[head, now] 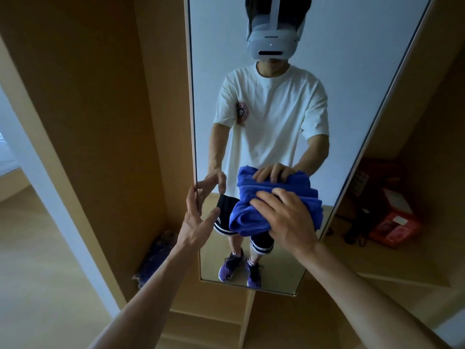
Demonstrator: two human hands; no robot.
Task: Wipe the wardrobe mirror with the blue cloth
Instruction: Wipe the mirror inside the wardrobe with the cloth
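The tall wardrobe mirror point(339, 79) stands in a light wooden frame and reflects me in a white shirt. A bunched blue cloth point(247, 217) is pressed against the lower part of the glass, and its reflection shows just above it. My right hand point(289, 220) lies on the cloth with fingers curled over its top. My left hand point(198, 217) is open with straight fingers. Its fingertips touch the mirror's left edge, beside the cloth.
Wooden wardrobe panels point(100, 122) flank the mirror on the left. A purple patterned bundle point(156, 255) lies on the floor at the wardrobe's base. A red box point(392, 222) and dark cables sit in the open compartment on the right. A low wooden step runs below the mirror.
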